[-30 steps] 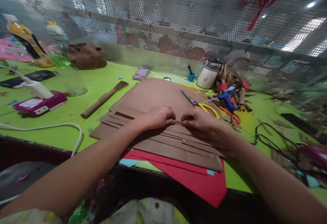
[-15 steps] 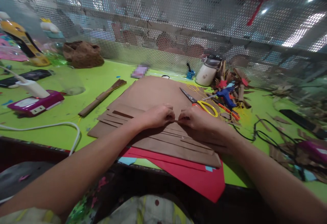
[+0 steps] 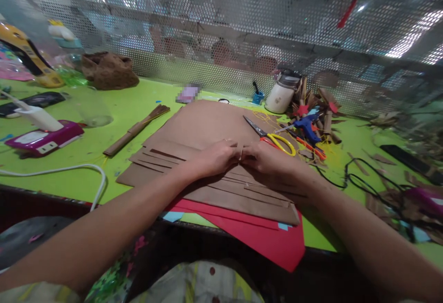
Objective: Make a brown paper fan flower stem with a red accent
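Over a stack of brown kraft paper (image 3: 214,121), my left hand (image 3: 222,156) and my right hand (image 3: 263,157) meet with their fingertips nearly touching. Both are closed in a pinch on what looks like a thin brown paper strip, mostly covered by the fingers. Several cut strips (image 3: 224,187) lie in rows on the stack beneath my hands. Scissors (image 3: 282,144) with yellow and orange handles rest on the paper just beyond my right hand. Red sheets (image 3: 270,243) stick out from under the stack at the table's front edge.
A rolled brown paper bundle (image 3: 133,132) lies to the left, near a purple power strip (image 3: 44,144) with a white cable. Right of the stack are a blue glue gun (image 3: 308,125), a white jar (image 3: 278,95), paper pieces and black cables. A mesh panel (image 3: 207,31) stands behind.
My hands remain pinched together over the stack, with the fingertips shifted slightly and less of the brown strip showing between them. The view has moved a little.
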The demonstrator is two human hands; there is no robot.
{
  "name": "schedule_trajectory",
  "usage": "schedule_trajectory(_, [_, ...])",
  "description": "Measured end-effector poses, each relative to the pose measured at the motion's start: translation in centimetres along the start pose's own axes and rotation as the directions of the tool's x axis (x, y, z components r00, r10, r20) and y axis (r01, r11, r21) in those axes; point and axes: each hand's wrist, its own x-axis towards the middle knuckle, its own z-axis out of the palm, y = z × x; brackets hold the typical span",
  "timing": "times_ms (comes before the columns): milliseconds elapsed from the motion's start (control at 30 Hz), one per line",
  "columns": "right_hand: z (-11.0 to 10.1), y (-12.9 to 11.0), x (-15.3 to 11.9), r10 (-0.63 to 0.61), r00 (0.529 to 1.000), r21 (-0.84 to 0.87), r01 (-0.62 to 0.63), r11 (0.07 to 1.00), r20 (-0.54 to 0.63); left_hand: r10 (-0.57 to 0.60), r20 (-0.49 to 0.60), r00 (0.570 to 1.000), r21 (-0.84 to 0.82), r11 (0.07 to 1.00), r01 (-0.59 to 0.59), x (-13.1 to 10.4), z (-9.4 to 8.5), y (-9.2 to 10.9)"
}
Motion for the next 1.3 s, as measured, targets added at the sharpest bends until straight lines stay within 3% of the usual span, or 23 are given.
schedule_trajectory(167, [-0.2,0.1,0.1,0.018,0.999,-0.075,-0.015,0.997,0.036,-0.011,0.046,0.999,-0.017,1.000,0.011,0.1,0.0,-0.6])
schedule_trajectory(500, [0.0,-0.1,-0.2,0.002,1.000,-0.125,-0.001,0.992,0.013,-0.007,0.014,1.000,0.057,0.998,0.006,0.0,0.0,-0.3])
schedule_trajectory(800, [0.1,0.6,-1.2,0.010,0.999,-0.222,-0.001,0.975,0.040,0.043,0.069,0.997,0.129,0.990,-0.052,0.0,-0.4,-0.6])
schedule_trajectory(1300, [0.2,1.0,-1.8,0.005,0.999,-0.161,0.000,0.987,0.034,0.015,0.109,0.994,0.208,0.977,-0.038,-0.7,-1.8,0.6])
